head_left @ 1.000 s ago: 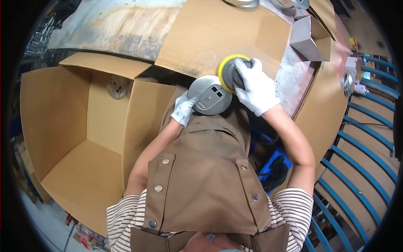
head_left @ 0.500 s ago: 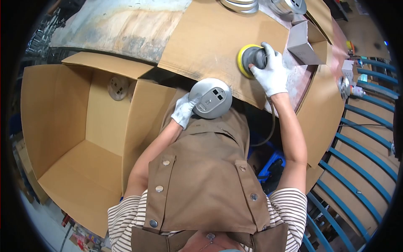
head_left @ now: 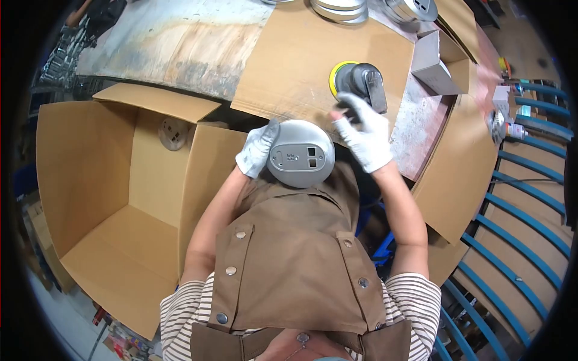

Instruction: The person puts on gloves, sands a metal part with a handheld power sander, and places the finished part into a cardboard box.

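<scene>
My left hand (head_left: 257, 150), in a white glove, grips the left edge of a round silver metal housing (head_left: 300, 174) in front of my apron. Two square holes and an oval recessed plate show on its face. My gloved right hand (head_left: 366, 135) is off to the right of it, holding nothing, with thumb and fingers apart and slightly blurred. Just beyond those fingers, a palm sander (head_left: 359, 81) with a yellow-edged pad lies on the cardboard sheet (head_left: 277, 66).
A large open carton (head_left: 120, 253) stands at the left, with a round housing (head_left: 173, 133) inside. More silver housings (head_left: 340, 13) are stacked at the table's far side. A small open box (head_left: 433, 63) stands at right, near blue curved slats (head_left: 524, 219).
My right hand has let go of the sander, now lying on the cardboard, and moved left toward me. The housing in my left hand has turned and shifted slightly toward my body.
</scene>
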Tool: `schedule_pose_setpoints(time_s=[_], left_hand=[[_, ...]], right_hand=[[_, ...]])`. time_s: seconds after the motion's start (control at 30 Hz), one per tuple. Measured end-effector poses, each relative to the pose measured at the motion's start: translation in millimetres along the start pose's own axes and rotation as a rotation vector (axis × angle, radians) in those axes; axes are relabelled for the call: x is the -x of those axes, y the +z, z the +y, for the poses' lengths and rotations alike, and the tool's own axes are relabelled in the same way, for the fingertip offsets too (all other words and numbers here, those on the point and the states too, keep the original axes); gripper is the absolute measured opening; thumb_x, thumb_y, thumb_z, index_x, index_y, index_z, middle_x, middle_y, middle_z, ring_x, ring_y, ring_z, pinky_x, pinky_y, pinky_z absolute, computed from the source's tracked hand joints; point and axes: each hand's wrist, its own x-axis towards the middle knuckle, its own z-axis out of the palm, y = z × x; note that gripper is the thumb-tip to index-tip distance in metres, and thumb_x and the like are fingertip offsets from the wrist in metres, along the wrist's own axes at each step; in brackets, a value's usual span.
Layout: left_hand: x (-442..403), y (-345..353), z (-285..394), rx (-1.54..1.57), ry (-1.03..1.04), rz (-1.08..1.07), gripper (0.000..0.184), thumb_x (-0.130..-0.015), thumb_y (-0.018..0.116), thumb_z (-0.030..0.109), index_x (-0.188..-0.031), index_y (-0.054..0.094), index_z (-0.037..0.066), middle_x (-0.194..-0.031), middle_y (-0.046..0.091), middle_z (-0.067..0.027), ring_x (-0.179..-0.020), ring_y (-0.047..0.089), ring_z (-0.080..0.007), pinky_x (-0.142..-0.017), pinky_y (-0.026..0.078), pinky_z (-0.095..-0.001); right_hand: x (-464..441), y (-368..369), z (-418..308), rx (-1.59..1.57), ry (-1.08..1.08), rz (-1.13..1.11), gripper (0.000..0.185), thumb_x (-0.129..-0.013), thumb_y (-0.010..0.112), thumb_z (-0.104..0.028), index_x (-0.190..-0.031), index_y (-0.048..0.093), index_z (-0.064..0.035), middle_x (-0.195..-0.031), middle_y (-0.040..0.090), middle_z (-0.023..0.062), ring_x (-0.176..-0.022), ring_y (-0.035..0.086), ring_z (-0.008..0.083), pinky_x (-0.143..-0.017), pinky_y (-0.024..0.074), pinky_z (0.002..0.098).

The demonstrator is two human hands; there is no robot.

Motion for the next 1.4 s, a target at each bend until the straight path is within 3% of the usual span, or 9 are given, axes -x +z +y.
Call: schedule_pose_setpoints(time_s=[0.13, 0.27, 0.4, 0.43, 0.63, 1.03, 1.17, 1.27, 1.4], left_hand=[[-10, -7, 16, -0.136, -0.073, -0.042, 0.082, -0.092, 0.044, 0.073, -0.107, 0.071, -0.003, -0.092, 0.068, -0.0067, -0.085, 0.059, -0.0135, -0.079, 0.049, -0.0308], [2, 11, 34, 0.477, -0.144, -0.002, 0.097, -0.087, 0.038, 0.081, -0.134, 0.053, -0.003, -0.129, 0.061, -0.0134, -0.117, 0.059, -0.0225, -0.098, 0.049, -0.0366], [17, 23, 7, 0.634, -0.046, -0.1, 0.082, -0.086, 0.068, 0.055, -0.141, 0.043, -0.001, -0.138, 0.055, -0.0129, -0.126, 0.054, -0.0279, -0.104, 0.049, -0.045], [14, 20, -2, 0.78, -0.121, -0.146, 0.065, -0.091, 0.071, 0.025, -0.143, 0.04, 0.002, -0.139, 0.053, -0.0139, -0.127, 0.053, -0.0286, -0.106, 0.048, -0.0445], [8, 25, 1, 0.713, -0.148, -0.086, 0.059, -0.094, 0.068, 0.022, -0.141, 0.041, -0.001, -0.134, 0.057, -0.015, -0.12, 0.059, -0.0263, -0.1, 0.053, -0.0415], [10, 22, 2, 0.676, -0.157, -0.072, 0.059, -0.093, 0.068, 0.023, -0.141, 0.043, 0.0, -0.132, 0.058, -0.0149, -0.118, 0.06, -0.0263, -0.096, 0.055, -0.0409], [4, 13, -18, 0.522, -0.095, 0.01, 0.058, -0.092, 0.071, 0.021, -0.14, 0.046, 0.002, -0.129, 0.06, -0.0128, -0.116, 0.061, -0.0242, -0.095, 0.054, -0.0394], [-2, 4, -37, 0.309, -0.134, 0.057, 0.057, -0.09, 0.073, 0.019, -0.139, 0.049, 0.003, -0.128, 0.061, -0.0101, -0.114, 0.061, -0.0225, -0.096, 0.053, -0.0384], [-5, 1, -53, 0.337, -0.159, -0.037, 0.058, -0.087, 0.076, 0.019, -0.138, 0.052, 0.005, -0.128, 0.063, -0.0079, -0.113, 0.06, -0.0204, -0.093, 0.052, -0.0359]], right_hand=[[5, 25, 21, -0.514, 0.388, -0.419, 0.037, -0.085, 0.076, -0.033, -0.096, 0.073, 0.0028, -0.089, 0.071, 0.0072, -0.081, 0.063, 0.0123, -0.073, 0.0494, 0.027], [15, 32, 31, -0.926, 0.551, -0.214, 0.028, -0.087, 0.076, -0.026, -0.096, 0.071, -0.0005, -0.086, 0.067, 0.003, -0.077, 0.062, 0.0116, -0.068, 0.0503, 0.0268], [17, 40, 44, -1.117, 0.631, -0.023, 0.023, -0.09, 0.074, -0.025, -0.098, 0.067, -0.005, -0.084, 0.064, 0.0005, -0.075, 0.062, 0.011, -0.065, 0.0526, 0.0279], [18, 40, 43, -1.139, 0.635, -0.004, 0.022, -0.09, 0.073, -0.025, -0.098, 0.067, -0.0057, -0.087, 0.065, 0.0011, -0.076, 0.063, 0.0121, -0.067, 0.0538, 0.0298], [23, 38, 36, -1.111, 0.669, 0.006, 0.024, -0.088, 0.075, -0.026, -0.099, 0.067, -0.0056, -0.09, 0.065, 0.0016, -0.08, 0.063, 0.0126, -0.068, 0.055, 0.0317], [13, 13, 39, -0.719, 0.59, -0.118, 0.03, -0.089, 0.074, -0.029, -0.101, 0.069, -0.0012, -0.081, 0.066, 0.0045, -0.067, 0.063, 0.0127, -0.059, 0.0538, 0.0308], [4, 4, 37, 0.252, -0.286, 0.458, 0.025, -0.083, 0.077, -0.019, -0.104, 0.071, -0.0077, -0.083, 0.07, 0.0077, -0.065, 0.065, 0.0209, -0.063, 0.0533, 0.032], [-26, -20, 23, 0.616, -0.442, 0.499, 0.055, -0.078, 0.079, -0.025, -0.128, 0.061, -0.0143, -0.123, 0.061, 0.0177, -0.094, 0.066, 0.0326, -0.086, 0.053, 0.0419], [-59, -21, 38, 0.61, -0.113, 0.185, 0.074, -0.076, 0.077, -0.037, -0.14, 0.048, -0.0152, -0.139, 0.049, 0.0197, -0.111, 0.06, 0.0382, -0.095, 0.0501, 0.0458]])
